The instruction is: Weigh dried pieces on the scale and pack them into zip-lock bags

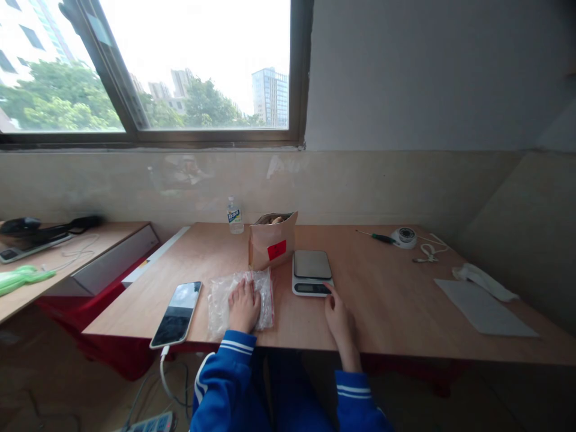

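At the table's left, your black-screened smartphone (176,315) lies face up, a white charging cable (164,375) plugged into its near end; next, a clear, crinkled plastic bag (219,303) with a reddish strip along its right edge lies flat under your left hand (244,306), fingers extended, gripping nothing; behind stands a clear plastic bottle (234,217), its blue-and-yellow label too small to read surely; then an upright, open-topped brown paper bag (260,247), its red label (276,249) bearing illegible dark marks; just beside it, a white digital scale (311,265), display digits illegible; your right hand (339,318) puts its extended index finger at the panel's right end, not closed, other fingers hidden; farther right, a green-and-black screwdriver (381,238) meets a white dome camera (405,238); lastly, a flat white sheet (483,309).
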Available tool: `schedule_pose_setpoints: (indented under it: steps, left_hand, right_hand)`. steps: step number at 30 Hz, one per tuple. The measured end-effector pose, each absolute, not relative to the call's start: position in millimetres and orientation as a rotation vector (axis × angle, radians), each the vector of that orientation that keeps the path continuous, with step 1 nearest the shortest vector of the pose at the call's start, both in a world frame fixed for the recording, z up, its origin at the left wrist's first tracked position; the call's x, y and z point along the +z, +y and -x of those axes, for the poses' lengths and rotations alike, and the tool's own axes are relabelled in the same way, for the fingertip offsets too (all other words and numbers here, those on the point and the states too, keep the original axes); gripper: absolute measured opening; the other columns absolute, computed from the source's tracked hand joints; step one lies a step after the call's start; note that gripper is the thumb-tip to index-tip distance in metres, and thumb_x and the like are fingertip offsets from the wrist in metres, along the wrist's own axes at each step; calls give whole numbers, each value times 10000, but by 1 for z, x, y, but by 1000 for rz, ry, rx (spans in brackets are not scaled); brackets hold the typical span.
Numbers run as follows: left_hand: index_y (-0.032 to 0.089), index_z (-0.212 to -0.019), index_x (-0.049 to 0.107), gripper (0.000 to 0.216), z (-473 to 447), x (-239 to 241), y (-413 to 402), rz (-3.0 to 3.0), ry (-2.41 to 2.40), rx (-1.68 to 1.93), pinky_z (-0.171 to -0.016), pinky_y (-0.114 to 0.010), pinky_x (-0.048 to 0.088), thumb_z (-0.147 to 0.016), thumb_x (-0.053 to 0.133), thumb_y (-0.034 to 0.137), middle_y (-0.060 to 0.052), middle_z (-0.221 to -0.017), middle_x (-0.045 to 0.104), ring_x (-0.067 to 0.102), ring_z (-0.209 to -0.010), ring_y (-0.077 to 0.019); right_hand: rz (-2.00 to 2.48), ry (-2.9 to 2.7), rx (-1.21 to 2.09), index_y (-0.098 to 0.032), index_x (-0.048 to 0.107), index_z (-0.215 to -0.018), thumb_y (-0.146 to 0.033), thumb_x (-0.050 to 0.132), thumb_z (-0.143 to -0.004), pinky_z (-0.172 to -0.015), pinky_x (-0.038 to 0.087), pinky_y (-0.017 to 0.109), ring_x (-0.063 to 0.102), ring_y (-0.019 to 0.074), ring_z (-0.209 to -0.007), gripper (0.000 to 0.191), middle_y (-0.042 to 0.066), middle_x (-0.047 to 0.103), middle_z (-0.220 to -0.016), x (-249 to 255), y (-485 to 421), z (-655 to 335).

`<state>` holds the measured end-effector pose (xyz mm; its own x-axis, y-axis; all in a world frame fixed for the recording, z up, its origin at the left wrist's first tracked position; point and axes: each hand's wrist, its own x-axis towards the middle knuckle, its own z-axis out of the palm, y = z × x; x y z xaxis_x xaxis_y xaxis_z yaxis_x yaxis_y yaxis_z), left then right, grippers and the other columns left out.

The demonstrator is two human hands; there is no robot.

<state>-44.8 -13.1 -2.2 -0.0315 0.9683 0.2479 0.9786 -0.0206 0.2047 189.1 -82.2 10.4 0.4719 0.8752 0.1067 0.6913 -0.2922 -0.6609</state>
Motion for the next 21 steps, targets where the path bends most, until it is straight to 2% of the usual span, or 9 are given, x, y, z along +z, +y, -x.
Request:
schedule_pose_setpoints:
  steps: [8, 14, 18, 21]
  left_hand:
    - [140, -1276, 451, 432, 45, -2, -15, 2178, -2160, -546, -1036, -444, 274, -884, 347, 288, -160, -1378, 406, 399, -1240, -272]
    - [131, -1278, 451, 442, 45, -3, -14, 2169, -2167, -561, -1025, -465, 285, -879, 360, 295, -167, -1381, 401, 402, -1231, -292]
    - [133, -1280, 449, 441, 45, -3, -14, 2170, -2160, -561, -1028, -453, 284, -882, 350, 296, -156, -1378, 408, 404, -1230, -288]
    - [145, -1274, 456, 433, 46, -3, -15, 2175, -2157, -567, -1024, -450, 287, -880, 354, 295, -150, -1375, 414, 413, -1222, -283]
  right_hand:
    - [2133, -1426, 228, -295, 483, -1271, -231, 324, -913, -524, 353, 226, 637, 172, -715, 397, 50, 679, -959, 13, -83, -183]
    - [2223, -1451, 107, -222, 300, -1382, -274, 290, -933, -481, 357, 228, 624, 183, -592, 452, 53, 668, -751, 13, -85, -178]
    - [2256, -1530, 65, -269, 291, -1379, -235, 287, -934, -522, 392, 244, 637, 183, -635, 446, 75, 662, -905, 12, -84, -176]
    - [2266, -1579, 72, -287, 371, -1332, -195, 292, -925, -560, 409, 262, 646, 190, -697, 425, 81, 629, -1043, 11, -84, -174]
